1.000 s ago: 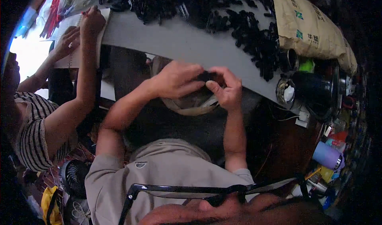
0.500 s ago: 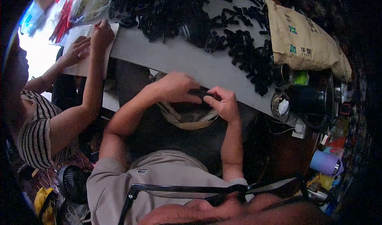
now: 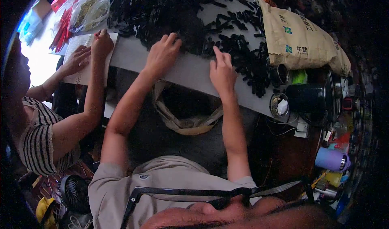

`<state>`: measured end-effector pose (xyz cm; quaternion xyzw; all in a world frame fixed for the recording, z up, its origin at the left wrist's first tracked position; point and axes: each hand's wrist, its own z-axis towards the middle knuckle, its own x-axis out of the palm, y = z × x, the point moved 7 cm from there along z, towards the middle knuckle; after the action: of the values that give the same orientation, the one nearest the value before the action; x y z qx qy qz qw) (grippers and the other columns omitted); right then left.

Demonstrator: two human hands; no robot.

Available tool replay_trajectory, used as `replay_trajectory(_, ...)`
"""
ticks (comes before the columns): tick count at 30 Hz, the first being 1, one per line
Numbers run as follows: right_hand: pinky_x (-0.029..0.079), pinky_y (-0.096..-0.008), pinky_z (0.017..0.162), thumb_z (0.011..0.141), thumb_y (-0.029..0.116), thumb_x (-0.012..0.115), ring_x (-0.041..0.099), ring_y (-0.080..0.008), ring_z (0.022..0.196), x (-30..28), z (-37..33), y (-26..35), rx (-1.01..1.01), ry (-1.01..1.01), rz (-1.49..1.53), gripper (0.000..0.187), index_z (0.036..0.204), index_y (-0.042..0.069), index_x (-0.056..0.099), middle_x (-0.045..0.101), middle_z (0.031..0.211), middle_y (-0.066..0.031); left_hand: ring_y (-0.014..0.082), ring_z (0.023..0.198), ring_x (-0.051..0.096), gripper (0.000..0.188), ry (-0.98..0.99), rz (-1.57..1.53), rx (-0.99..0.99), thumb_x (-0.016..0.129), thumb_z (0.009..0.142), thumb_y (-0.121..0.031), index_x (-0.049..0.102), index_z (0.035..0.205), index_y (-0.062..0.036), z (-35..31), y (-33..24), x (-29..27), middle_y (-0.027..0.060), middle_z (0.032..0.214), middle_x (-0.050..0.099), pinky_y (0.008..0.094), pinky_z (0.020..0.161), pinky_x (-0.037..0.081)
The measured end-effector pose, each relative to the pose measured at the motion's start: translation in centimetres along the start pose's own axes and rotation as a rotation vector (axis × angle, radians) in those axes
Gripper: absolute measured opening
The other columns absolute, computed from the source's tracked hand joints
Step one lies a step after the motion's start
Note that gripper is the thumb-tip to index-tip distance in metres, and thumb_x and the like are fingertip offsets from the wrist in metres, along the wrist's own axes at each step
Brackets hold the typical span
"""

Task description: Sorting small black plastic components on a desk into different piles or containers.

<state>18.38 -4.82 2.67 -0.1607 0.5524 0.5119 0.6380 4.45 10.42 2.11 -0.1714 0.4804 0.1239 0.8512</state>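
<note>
At the bottom of the frame, dark-framed glasses [image 3: 174, 191] and a grey shirt [image 3: 158, 184] lie closest. Above them, at centre, the pale rim of a round container [image 3: 184, 130] bulges from under the bench [image 3: 188, 69], its dark mouth in the gap between the two forearms; that gap is the widest room for movement. The near edge of the bench slants from centre left down toward the right, and a grey strip of surface runs along it.

Both hands are past that edge. The left hand [image 3: 163, 55], upper centre, has bent, slightly parted fingers at the margin of the black pieces [image 3: 162, 14]; the right hand [image 3: 223, 71], right of centre, points its index finger at their lower fringe (I cannot tell whether either pinches a piece, the fingertips being partly lost against black). The pieces are heaped at top centre and scatter toward the right, where a tan sack [image 3: 304, 38] borders them, with a dark cylindrical vessel [image 3: 306, 97] below it.

At left, a co-worker in a striped top [image 3: 38, 148] rests both hands on an open notebook [image 3: 77, 77]; clear plastic bags [image 3: 91, 12] lie beyond.
</note>
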Motion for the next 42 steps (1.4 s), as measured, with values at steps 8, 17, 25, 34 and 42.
replay_trajectory(8,0.054,-0.0469,0.085,0.095,0.022,0.063,0.064,-0.0351,0.107,0.3,-0.2,-1.2,0.070,-0.007,-0.159,0.039,0.133,0.015,0.060,0.060,0.126,-0.0129,0.0268,0.099,0.057,0.020,-0.107,0.021,0.252,0.064,0.082,-0.014,0.061,0.101,-0.0079,-1.5,-2.9,-0.3,0.0097,0.107,0.058,0.0374,0.085,0.046)
replay_trajectory(17,0.054,-0.0454,0.088,0.089,0.016,0.068,0.063,-0.0350,0.108,-1.2,-4.0,-2.2,0.007,-0.044,-0.040,0.040,0.128,0.011,0.061,0.062,0.120,-0.0133,0.0359,0.098,0.059,0.031,-0.051,-0.331,0.024,0.062,0.087,-0.008,0.056,0.117,-0.0052,-3.1,-3.4,-0.4,0.0141,0.105,0.058,0.0447,0.081,0.051)
replay_trajectory(25,0.055,-0.0430,0.082,0.091,0.015,0.066,0.066,-0.0328,0.101,-2.7,-3.7,-3.3,0.100,-0.208,0.053,0.038,0.129,0.009,0.064,0.063,0.119,-0.0113,0.0461,0.091,0.063,0.031,0.012,-0.595,-0.119,0.060,0.091,-0.011,0.051,0.121,-0.0063,-4.3,-4.4,0.0,0.0220,0.104,0.063,0.0524,0.073,0.051)
replay_trajectory(34,0.054,-0.0436,0.087,0.094,0.014,0.061,0.064,-0.0351,0.107,-2.0,-3.5,-4.2,0.097,-0.222,-0.117,0.030,0.123,0.007,0.066,0.061,0.124,-0.0116,0.0447,0.089,0.066,0.033,0.167,-0.547,-0.190,0.063,0.095,-0.022,0.052,0.123,-0.0107,-4.3,-4.5,1.4,0.0199,0.096,0.070,0.0514,0.073,0.052)
replay_trajectory(42,0.054,-0.0416,0.089,0.095,0.006,0.058,0.065,-0.0330,0.108,-0.9,-2.8,-2.0,-0.085,-0.124,-0.010,0.027,0.119,0.005,0.069,0.065,0.124,-0.0117,0.0420,0.090,0.068,0.033,0.122,-0.599,-0.139,0.064,0.093,-0.023,0.057,0.124,-0.0134,-4.5,-4.4,1.5,0.0175,0.101,0.071,0.0481,0.072,0.054)
